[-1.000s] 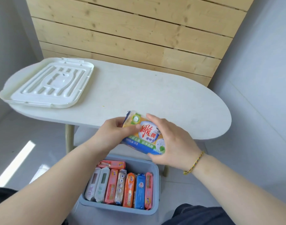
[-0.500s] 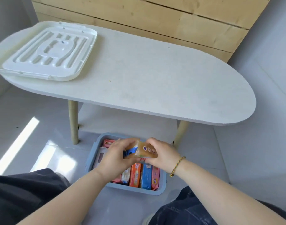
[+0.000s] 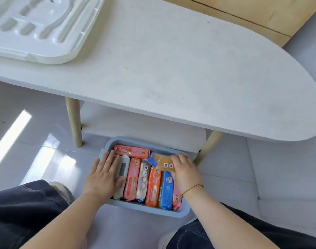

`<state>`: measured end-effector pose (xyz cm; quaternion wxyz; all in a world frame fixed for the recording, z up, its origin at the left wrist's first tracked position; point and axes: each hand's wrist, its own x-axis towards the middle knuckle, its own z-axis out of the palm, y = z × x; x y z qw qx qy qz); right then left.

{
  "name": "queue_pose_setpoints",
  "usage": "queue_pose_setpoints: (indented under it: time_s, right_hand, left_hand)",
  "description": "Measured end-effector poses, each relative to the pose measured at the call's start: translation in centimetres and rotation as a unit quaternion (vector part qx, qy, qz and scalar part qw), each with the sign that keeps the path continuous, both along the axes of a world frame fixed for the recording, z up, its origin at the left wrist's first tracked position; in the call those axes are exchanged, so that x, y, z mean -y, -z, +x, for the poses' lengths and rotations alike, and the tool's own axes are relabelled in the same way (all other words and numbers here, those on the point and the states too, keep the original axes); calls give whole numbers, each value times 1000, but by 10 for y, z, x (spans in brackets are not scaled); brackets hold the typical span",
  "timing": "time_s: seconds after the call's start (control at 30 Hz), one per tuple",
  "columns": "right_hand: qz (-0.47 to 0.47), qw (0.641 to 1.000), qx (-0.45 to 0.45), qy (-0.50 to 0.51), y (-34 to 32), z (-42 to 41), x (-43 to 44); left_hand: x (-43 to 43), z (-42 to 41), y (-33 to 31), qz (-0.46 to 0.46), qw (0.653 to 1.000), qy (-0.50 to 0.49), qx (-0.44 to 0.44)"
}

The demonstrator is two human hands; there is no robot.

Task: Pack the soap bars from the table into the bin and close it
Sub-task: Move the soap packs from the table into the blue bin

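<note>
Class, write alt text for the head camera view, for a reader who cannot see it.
A right hand lowers an amber soap bar into a blue bin on the floor, already packed with wrapped bars, while the left hand presses flat on the bars at its left side. The bin's white lid lies on the table above.

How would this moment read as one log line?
right hand: lowering amber soap pack into bin | left hand: flat on packs | lid: on table

The bin (image 3: 144, 210) sits on the floor at six o'clock from the table (image 3: 180, 78), packed soap bars (image 3: 153, 184) inside it, while the lid (image 3: 40, 27) lies on the table at ten o'clock.
</note>
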<state>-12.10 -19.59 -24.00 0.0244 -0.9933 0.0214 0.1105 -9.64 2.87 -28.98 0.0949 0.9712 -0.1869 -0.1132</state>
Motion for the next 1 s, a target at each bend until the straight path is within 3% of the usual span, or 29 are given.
queue_pose_setpoints:
  time_s: [0.13, 0.23, 0.33, 0.5, 0.6, 0.77, 1.0]
  right_hand:
    - [-47, 998, 18, 32, 8, 8, -18]
    - [-35, 994, -49, 96, -3, 11, -25]
    - [-35, 991, -97, 86, 2, 14, -26]
    - [-11, 996, -86, 34, 13, 30, -29]
    - [-19, 999, 40, -4, 27, 26, -27]
    - [56, 996, 58, -35, 35, 23, -18]
    - [89, 995, -30, -41, 22, 25, -16]
  left_hand:
    - [-1, -5, 6, 32, 996, 33, -77]
    - [-3, -3, 11, 41, 997, 39, -51]
    - [0, -4, 13, 43, 997, 38, -52]
    - [1, -2, 13, 61, 998, 19, -25]
    - [-3, -1, 17, 43, 999, 26, -6]
    - [0, -2, 18, 47, 999, -7, 22]
    - [0, -2, 18, 58, 998, -13, 15]
